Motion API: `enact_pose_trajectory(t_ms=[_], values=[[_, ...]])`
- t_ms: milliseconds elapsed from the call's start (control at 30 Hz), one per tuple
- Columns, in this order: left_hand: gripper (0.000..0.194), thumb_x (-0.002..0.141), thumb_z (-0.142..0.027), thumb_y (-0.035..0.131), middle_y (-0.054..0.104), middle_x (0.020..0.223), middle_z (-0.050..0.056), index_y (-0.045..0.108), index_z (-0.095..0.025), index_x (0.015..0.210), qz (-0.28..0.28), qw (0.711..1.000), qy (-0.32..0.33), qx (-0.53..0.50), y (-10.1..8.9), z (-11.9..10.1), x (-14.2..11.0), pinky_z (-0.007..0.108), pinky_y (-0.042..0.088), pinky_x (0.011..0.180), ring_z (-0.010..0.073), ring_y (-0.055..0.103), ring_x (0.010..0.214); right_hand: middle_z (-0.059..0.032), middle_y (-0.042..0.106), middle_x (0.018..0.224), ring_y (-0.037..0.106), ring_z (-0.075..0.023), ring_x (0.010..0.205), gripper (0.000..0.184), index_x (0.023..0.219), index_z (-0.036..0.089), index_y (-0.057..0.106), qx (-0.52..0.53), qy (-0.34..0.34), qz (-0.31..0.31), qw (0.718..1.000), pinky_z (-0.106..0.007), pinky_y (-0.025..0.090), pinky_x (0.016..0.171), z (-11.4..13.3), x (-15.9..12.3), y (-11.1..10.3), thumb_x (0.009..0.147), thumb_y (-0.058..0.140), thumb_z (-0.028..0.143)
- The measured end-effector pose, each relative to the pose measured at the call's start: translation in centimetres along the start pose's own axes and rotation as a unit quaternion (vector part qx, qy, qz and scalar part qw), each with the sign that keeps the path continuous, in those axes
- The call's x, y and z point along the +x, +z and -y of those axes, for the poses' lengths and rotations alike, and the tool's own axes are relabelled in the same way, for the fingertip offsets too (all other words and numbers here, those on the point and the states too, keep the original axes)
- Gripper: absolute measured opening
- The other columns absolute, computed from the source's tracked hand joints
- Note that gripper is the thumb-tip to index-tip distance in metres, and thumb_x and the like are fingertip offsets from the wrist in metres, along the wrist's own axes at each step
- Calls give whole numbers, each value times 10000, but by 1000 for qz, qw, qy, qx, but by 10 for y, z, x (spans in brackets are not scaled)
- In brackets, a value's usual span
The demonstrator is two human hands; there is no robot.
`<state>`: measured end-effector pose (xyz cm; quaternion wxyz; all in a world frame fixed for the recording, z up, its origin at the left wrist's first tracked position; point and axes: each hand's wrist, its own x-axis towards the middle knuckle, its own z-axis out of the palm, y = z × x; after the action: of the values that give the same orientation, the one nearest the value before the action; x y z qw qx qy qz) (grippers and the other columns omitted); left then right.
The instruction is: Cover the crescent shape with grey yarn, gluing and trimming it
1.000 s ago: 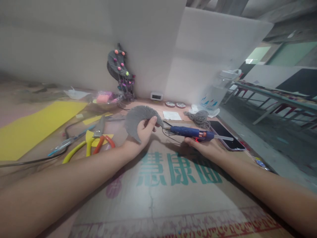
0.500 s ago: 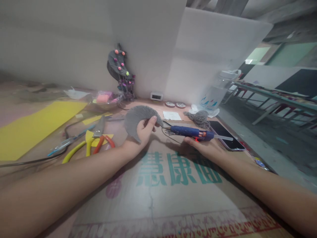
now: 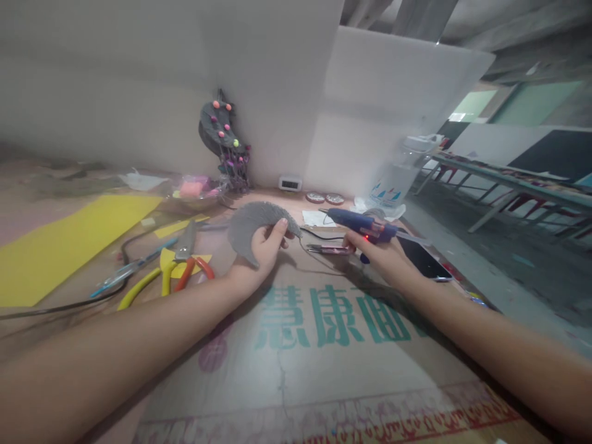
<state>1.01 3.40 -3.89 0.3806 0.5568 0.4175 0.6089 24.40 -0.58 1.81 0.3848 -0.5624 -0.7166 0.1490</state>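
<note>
My left hand [image 3: 268, 243] pinches a grey yarn-wrapped crescent [image 3: 245, 227] near its right-hand tip, thumb on top. A strand of grey yarn trails from that tip onto the printed board. My right hand [image 3: 377, 246] is closed round a blue glue gun [image 3: 356, 221], whose nozzle points left and whose red light is lit. Below the gun, by my right fingertips, is a slim tool with metal tips and a pinkish body [image 3: 327, 249]; whether the fingers hold it or it lies on the board I cannot tell. A black cord runs behind it.
Pliers [image 3: 182, 259] with yellow and red handles lie left, near yellow sheets [image 3: 78, 240]. At the back stand a decorated grey crescent [image 3: 217, 126], a small digital clock [image 3: 290, 183] and a water bottle [image 3: 395, 176]. A phone [image 3: 425, 258] lies right.
The glue gun has lifted and tilted, its nozzle now higher and apart from the crescent's tip. The slim tool shows clearly below it. My left hand keeps its hold, almost still.
</note>
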Motion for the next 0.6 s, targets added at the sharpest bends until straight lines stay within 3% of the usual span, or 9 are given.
enact_pose_trajectory(t_ms=[100, 200, 367, 467, 600], values=[[470, 851, -550, 536, 654, 619, 44, 673, -146, 653, 18, 1000, 11, 8, 0, 2, -1, 239, 426, 559, 128, 564, 563, -64, 716, 844, 660, -205, 817, 299, 832, 175, 678, 18, 36, 17, 999, -284, 507, 707, -5, 24, -4, 853, 569, 452], [461, 847, -548, 538, 657, 627, 44, 668, -147, 659, 25, 1000, 10, 7, 1, 3, -2, 238, 423, 553, 124, 556, 557, -73, 738, 994, 669, -233, 888, 339, 1023, 187, 694, -57, 57, 18, 997, -301, 511, 737, -17, 55, -2, 813, 649, 449], [407, 805, -525, 583, 654, 619, 38, 652, -149, 666, 26, 1000, -4, -15, 3, -4, -4, 241, 426, 541, 118, 534, 531, -88, 745, 937, 676, -231, 875, 293, 997, 150, 706, -128, 75, 30, 989, -293, 509, 761, -45, 100, 14, 804, 688, 369], [408, 792, -525, 590, 643, 603, 38, 645, -147, 647, 16, 1000, -13, -16, 4, -8, -6, 246, 430, 546, 120, 531, 530, -80, 743, 853, 678, -210, 787, 274, 943, 125, 708, -147, 81, 54, 984, -274, 509, 708, -55, 110, 22, 826, 669, 370], [405, 824, -518, 566, 657, 634, 37, 654, -149, 682, 32, 999, -5, -12, 3, -6, -6, 245, 433, 565, 124, 546, 558, -90, 745, 906, 679, -213, 835, 312, 1008, 131, 695, -180, 72, 61, 979, -267, 500, 738, -56, 106, 18, 855, 641, 398]])
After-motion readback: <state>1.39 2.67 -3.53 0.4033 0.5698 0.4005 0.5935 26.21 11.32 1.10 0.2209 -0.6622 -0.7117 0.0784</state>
